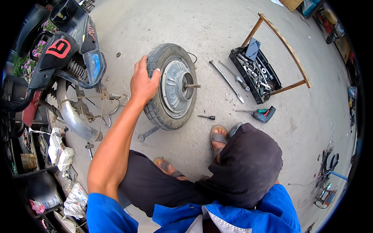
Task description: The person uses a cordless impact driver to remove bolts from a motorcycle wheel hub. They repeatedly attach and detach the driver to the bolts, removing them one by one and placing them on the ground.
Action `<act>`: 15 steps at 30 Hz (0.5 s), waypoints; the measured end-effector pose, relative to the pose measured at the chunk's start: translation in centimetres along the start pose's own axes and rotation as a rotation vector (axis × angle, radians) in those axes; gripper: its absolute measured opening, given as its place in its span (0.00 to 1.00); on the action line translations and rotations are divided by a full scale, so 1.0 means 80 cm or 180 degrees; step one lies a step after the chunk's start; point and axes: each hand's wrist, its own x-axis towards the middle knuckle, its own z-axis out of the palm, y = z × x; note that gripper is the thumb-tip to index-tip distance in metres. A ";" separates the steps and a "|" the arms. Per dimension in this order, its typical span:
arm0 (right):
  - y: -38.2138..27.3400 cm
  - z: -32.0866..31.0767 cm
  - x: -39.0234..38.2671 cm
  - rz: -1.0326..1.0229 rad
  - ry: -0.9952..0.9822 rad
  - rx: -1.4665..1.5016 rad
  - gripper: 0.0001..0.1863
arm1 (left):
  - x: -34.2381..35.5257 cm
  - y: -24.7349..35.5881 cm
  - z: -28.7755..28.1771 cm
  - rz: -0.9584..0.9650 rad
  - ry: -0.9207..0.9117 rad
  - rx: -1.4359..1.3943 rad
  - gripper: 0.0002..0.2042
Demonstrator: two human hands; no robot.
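Observation:
My left hand (144,82) grips the tyre of a scooter hub-motor wheel (176,87), its thumb on the near sidewall and its fingers over the tread. The wheel stands upright on the concrete, with a black tyre, a ribbed grey metal hub and an axle poking out to the right. A cable shows behind it. By the tyre's bottom lies a wrench (148,133), partly under or behind the rubber. A short black-handled screwdriver-like tool (206,117) lies to the right of the wheel. My right hand is out of sight beyond my bent knee.
A partly dismantled scooter (74,77) stands at left, above shelves with plastic bags (62,151). At right are a black toolbox (258,91) of sockets, a phone (252,49) on it, a wooden frame (291,46), a long bar (227,81) and a power-tool-like grip (265,114).

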 end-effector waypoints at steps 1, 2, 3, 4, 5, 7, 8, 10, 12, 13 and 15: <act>0.015 0.002 -0.001 0.0099 0.0028 -0.0227 0.11 | 0.000 0.000 0.001 0.0002 -0.0001 -0.0020 0.32; 0.029 0.006 -0.003 0.0191 0.0001 -0.0448 0.11 | 0.000 0.000 0.002 0.0003 -0.0001 -0.0037 0.32; 0.037 0.009 -0.004 0.0272 -0.0046 -0.0668 0.11 | 0.000 0.000 0.001 0.0004 0.0004 -0.0047 0.32; 0.045 0.012 -0.002 0.0336 -0.0108 -0.0892 0.11 | -0.001 0.000 -0.001 0.0005 0.0009 -0.0058 0.32; 0.053 0.016 -0.001 0.0383 -0.0182 -0.1105 0.11 | -0.001 0.000 -0.002 0.0006 0.0014 -0.0070 0.31; 0.041 0.014 0.002 0.0319 -0.0254 -0.1432 0.11 | -0.002 0.005 -0.005 -0.0056 -0.0021 -0.0184 0.30; 0.033 0.013 0.008 0.0204 -0.0199 -0.1493 0.11 | -0.003 0.007 -0.005 -0.0088 -0.0040 -0.0244 0.29; -0.009 0.003 0.021 -0.0100 -0.0024 -0.1375 0.11 | -0.004 0.006 -0.003 -0.0046 -0.0042 -0.0221 0.29; -0.062 0.000 0.037 -0.0449 0.0135 -0.0903 0.14 | -0.004 0.001 -0.004 -0.0003 0.0003 -0.0167 0.30; -0.084 0.009 0.053 -0.0638 -0.0086 -0.0358 0.15 | -0.005 -0.005 -0.005 0.0006 0.0034 -0.0124 0.30; -0.111 0.031 0.063 -0.1060 -0.0191 -0.0038 0.19 | -0.005 -0.006 -0.005 0.0000 0.0036 -0.0156 0.30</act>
